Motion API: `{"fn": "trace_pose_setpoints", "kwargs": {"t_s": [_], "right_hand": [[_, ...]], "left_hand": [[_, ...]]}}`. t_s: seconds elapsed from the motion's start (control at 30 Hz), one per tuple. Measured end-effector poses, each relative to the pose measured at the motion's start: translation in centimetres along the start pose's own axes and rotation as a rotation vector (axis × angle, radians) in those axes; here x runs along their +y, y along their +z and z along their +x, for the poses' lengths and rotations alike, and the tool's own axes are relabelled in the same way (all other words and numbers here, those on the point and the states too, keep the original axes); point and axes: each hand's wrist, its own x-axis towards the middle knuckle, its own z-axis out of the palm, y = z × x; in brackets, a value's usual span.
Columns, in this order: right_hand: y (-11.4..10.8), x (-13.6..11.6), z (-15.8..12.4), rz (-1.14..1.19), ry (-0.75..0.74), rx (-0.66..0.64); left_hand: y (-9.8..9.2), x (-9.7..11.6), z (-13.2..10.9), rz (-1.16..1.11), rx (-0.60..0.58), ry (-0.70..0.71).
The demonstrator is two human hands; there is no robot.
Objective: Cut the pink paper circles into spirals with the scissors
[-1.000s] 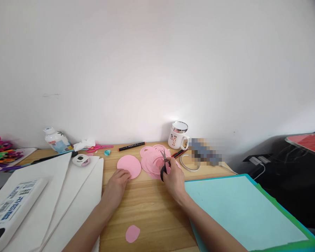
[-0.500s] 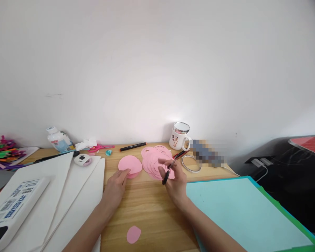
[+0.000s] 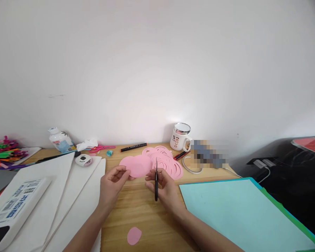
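Note:
My left hand (image 3: pixel 112 183) pinches the near edge of a pink paper circle (image 3: pixel 137 165) and holds it lifted off the wooden desk (image 3: pixel 136 210). My right hand (image 3: pixel 165 184) grips black scissors (image 3: pixel 156 179), blades pointing up and away, just right of the circle. Its fingertips also reach toward the circle's edge. Behind them lies a pile of pink paper offcuts with round holes (image 3: pixel 168 161). A small pink oval piece (image 3: pixel 134 235) lies on the desk near me.
White sheets (image 3: pixel 68 196) and a white box (image 3: pixel 14 206) lie at left, a teal sheet (image 3: pixel 238 210) at right. At the back stand a white mug (image 3: pixel 180 136), a black marker (image 3: pixel 133 147), a bottle (image 3: pixel 60 140), a tape ring (image 3: pixel 191 164) and coloured sticks (image 3: pixel 4 154).
My left hand has lifted the pink circle off the desk toward the middle. My right hand came left with the scissors, away from the offcut pile, and turned them upright.

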Motion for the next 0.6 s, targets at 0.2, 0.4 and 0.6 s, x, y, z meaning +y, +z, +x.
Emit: {"fn": "trace_pose_setpoints", "kwargs": {"t_s": [0.2,0.4,0.6], "right_hand": [[-0.2,0.0,0.3,0.105,0.085,0.067],[-0.1,-0.4,0.1,0.051,0.049,0.028],[0.0,-0.6,0.0,0.114,0.07,-0.098]], "left_hand": [[0.4,0.3,-0.7,-0.057,-0.398,-0.075],[0.9,-0.3,-1.2,0.143,-0.627,-0.22],[0.9,0.4,-1.6,0.144,-0.464,-0.08]]}}
